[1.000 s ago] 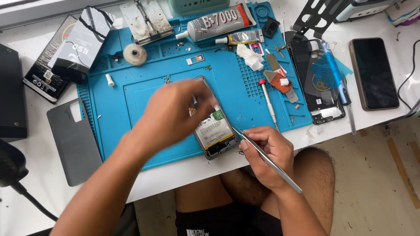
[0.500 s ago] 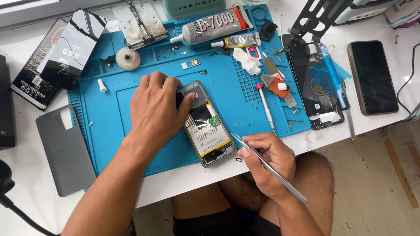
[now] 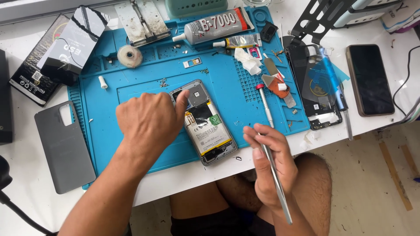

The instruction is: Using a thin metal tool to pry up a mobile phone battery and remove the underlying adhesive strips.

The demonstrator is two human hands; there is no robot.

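Nearest us, the right hand [image 3: 272, 164] is off the table edge, fingers curled loosely round tweezers [image 3: 275, 177], tips pointing up toward the phone [image 3: 203, 121]. We see the left hand [image 3: 148, 122] on the mat [image 3: 131, 65], fingers mostly folded, index fingertip pressing the opened phone's upper part near the camera. Phone lies tilted mid-mat, back off, battery showing. Screwdriver [image 3: 265, 105] just right of it. Farther back: glue tube [image 3: 214, 27], tape roll [image 3: 130, 56].

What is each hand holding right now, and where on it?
Right hand grips metal tweezers around their middle. Left hand holds nothing; its finger presses the opened phone's upper end.
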